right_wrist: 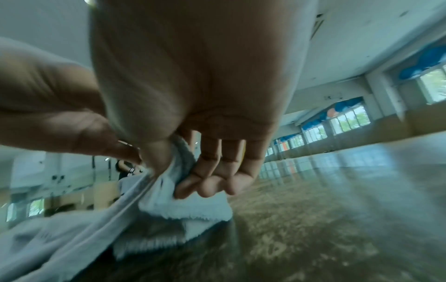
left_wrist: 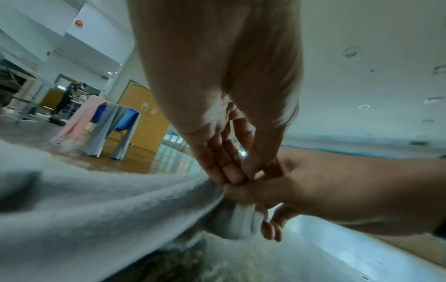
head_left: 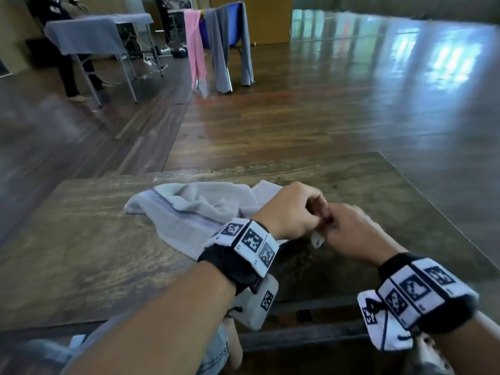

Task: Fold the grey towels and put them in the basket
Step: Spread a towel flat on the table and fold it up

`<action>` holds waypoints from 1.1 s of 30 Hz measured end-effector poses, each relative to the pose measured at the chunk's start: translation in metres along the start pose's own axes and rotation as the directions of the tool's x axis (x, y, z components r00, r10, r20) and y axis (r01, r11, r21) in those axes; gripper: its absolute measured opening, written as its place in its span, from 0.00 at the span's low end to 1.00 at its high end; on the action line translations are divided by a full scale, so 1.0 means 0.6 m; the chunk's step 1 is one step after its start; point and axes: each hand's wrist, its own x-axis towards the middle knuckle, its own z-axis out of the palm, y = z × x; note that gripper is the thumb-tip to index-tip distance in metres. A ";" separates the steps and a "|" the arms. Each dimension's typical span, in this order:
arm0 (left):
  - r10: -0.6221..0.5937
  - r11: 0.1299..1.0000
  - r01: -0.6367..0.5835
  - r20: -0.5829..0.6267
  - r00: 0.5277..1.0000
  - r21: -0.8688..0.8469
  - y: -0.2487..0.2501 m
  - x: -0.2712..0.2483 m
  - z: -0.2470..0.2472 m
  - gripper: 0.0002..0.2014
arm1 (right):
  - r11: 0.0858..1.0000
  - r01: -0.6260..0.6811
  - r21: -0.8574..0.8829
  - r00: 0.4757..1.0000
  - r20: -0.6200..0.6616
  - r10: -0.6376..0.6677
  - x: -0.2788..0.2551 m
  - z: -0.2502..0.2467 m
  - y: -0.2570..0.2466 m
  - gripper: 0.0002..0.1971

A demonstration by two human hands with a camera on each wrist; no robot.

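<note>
On table (head_left: pixel 81 239), both hands' grip — towel (head_left: pixel 189 209) corner hidden

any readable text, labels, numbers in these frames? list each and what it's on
None readable.
Left wristband and right wristband: black-and-white square fiducial markers, no words.
Papers on the wooden door: too small and blurred to read.
Grey towel: a stitched stripe, no label visible.

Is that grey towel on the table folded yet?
Not yet: the towel lies crumpled on the table, both hands pinching one edge.
</note>
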 end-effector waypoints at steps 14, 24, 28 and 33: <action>-0.229 0.698 0.221 -0.080 0.970 0.681 -0.066 0.004 -0.025 0.03 | 0.738 -0.018 0.674 0.821 -0.411 0.395 0.039 -0.080 0.097 0.19; -0.085 0.985 0.046 -0.240 0.967 -0.165 0.017 0.042 -0.021 0.05 | 0.989 0.080 0.125 0.980 -0.191 -0.055 0.013 -0.023 0.024 0.36; 0.006 0.998 -0.016 -0.175 0.985 -0.055 0.026 0.040 -0.012 0.05 | 0.972 0.108 0.211 0.946 -0.322 -0.035 0.025 -0.025 0.033 0.04; -0.019 0.924 0.055 -0.099 0.995 0.377 -0.002 0.024 -0.005 0.12 | 0.787 0.116 0.606 0.910 -0.382 0.161 0.030 -0.045 0.032 0.08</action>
